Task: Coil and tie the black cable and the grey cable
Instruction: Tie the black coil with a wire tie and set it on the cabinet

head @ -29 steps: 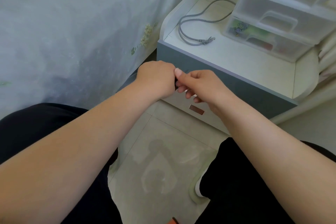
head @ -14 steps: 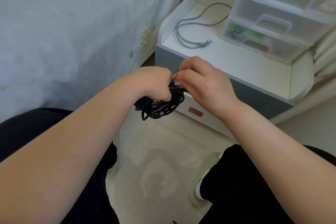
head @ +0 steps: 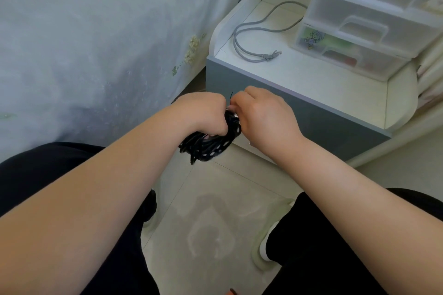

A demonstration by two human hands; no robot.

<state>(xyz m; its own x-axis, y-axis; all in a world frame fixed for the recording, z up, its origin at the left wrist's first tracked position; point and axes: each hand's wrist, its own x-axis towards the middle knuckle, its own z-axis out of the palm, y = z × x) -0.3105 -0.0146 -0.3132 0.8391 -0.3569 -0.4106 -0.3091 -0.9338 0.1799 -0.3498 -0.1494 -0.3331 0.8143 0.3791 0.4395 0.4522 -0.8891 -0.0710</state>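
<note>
The black cable (head: 211, 145) is a tight coil hanging below my fists, in front of the nightstand. My left hand (head: 203, 112) grips the top of the coil. My right hand (head: 261, 112) pinches a thin black tie end that sticks up between the two hands at the coil's top. The grey cable (head: 254, 31) lies loose and uncoiled on the nightstand top (head: 311, 79), with its plug end toward the middle of the top. Neither hand touches it.
A clear plastic drawer unit (head: 374, 21) stands at the back right of the nightstand. A bed with a pale floral cover (head: 96, 43) fills the left. My knees in black trousers and light shoes frame the tiled floor (head: 215, 223) below.
The coil, hidden behind my hands a second ago, now hangs in view below them. My right hand has risen over the top of the coil and pinches the tie end.
</note>
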